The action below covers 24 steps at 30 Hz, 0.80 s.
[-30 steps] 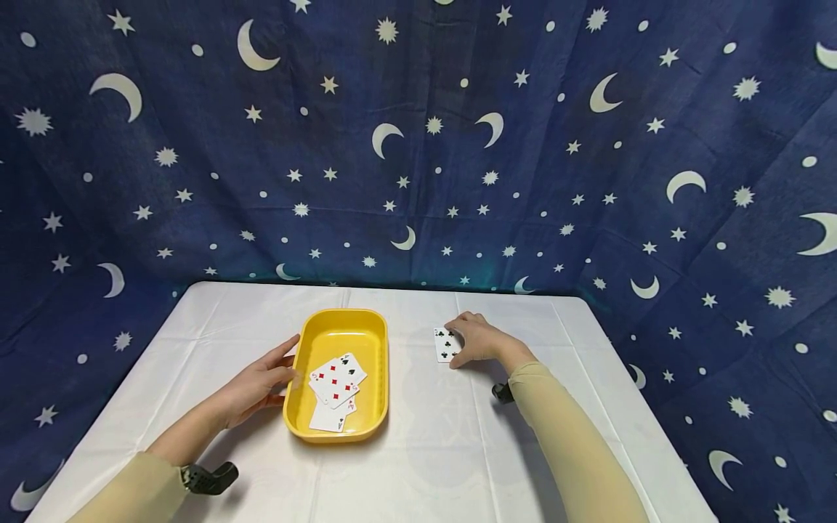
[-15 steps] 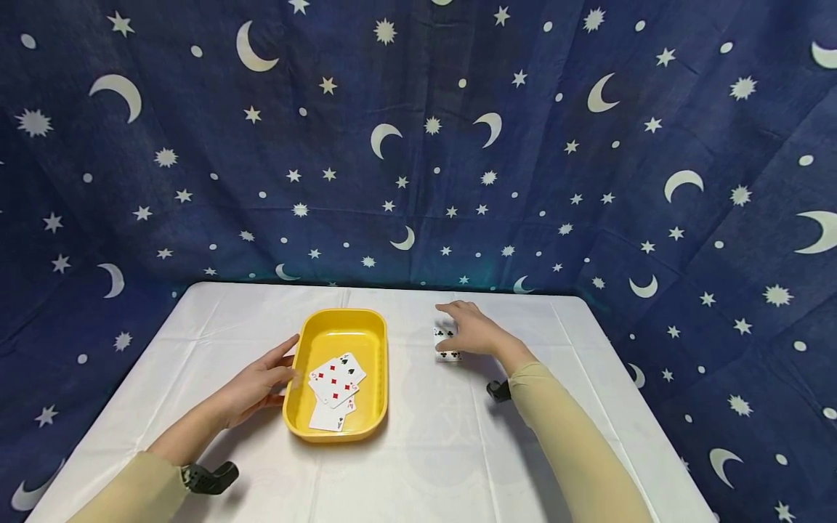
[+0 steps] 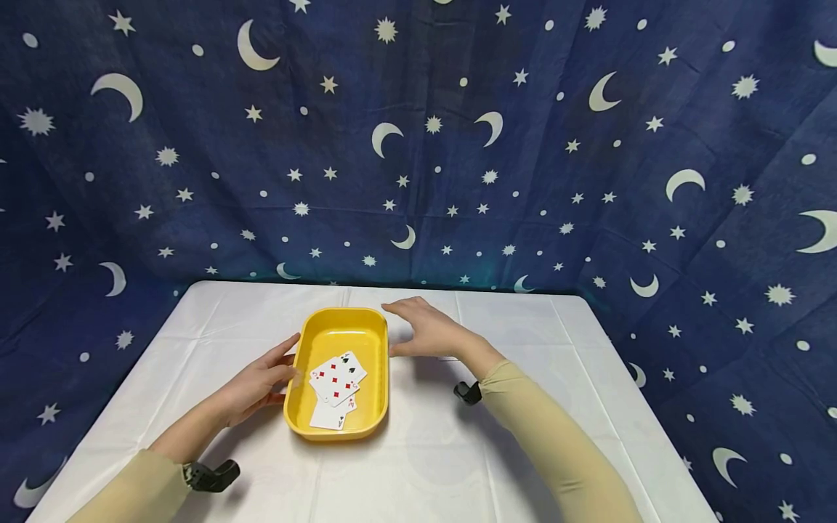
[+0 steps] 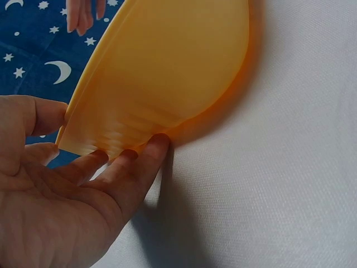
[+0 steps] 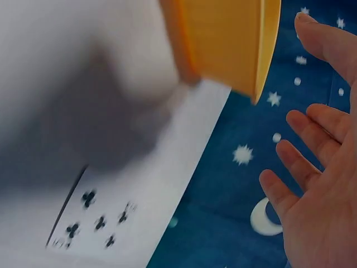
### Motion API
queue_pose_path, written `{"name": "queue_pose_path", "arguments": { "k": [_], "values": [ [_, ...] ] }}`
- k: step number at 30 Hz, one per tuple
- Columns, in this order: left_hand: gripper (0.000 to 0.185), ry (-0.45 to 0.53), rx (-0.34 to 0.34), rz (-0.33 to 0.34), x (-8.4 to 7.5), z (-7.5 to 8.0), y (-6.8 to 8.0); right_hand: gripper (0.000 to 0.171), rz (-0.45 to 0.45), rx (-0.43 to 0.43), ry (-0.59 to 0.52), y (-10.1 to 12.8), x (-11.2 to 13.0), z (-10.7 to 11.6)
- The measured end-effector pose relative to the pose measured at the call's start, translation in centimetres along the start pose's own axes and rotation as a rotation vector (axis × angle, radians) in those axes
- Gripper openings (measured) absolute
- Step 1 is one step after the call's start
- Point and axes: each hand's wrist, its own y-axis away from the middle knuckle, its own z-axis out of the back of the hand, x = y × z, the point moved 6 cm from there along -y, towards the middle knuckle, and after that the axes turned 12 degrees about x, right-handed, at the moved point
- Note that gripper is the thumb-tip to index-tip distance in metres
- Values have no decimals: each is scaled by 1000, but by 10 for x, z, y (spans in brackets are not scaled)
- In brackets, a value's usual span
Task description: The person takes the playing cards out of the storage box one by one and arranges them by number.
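A yellow tray [image 3: 336, 314] sits on the white table and holds several face-up playing cards [image 3: 336, 378]. My left hand [image 3: 271, 372] rests against the tray's left wall with straight fingers [image 4: 134, 167] under the wall [image 4: 167, 72] and the thumb at the rim. My right hand [image 3: 412, 330] hovers flat with spread fingers just right of the tray's far corner and holds nothing. In the right wrist view, a clubs card [image 5: 97, 223] lies on the table below the open hand [image 5: 318, 195], beside the tray's wall [image 5: 228, 39]. From the head view that card is mostly hidden by the wrist.
The table [image 3: 425, 450] has a white cloth. A dark blue curtain with moons and stars [image 3: 418, 145] hangs close behind it and drapes down both sides. Black wrist cameras [image 3: 209, 476] [image 3: 467, 392] sit under both sleeves.
My right hand has lifted off the clubs card and moved left toward the tray's far right corner, fingers spread. The left hand and the tray have stayed put.
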Motion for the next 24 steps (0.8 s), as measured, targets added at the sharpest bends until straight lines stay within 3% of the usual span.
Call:
{"name": "queue_pose_path", "arguments": {
  "k": [6, 13, 24],
  "values": [
    [80, 7, 5, 0, -1, 2, 0, 90, 59, 73, 62, -16, 30, -8],
    [81, 5, -4, 4, 1, 4, -2, 91, 124, 216, 242, -41, 62, -32],
    [79, 6, -7, 8, -2, 0, 1, 96, 83, 352, 428, -65, 76, -61]
  ]
}}
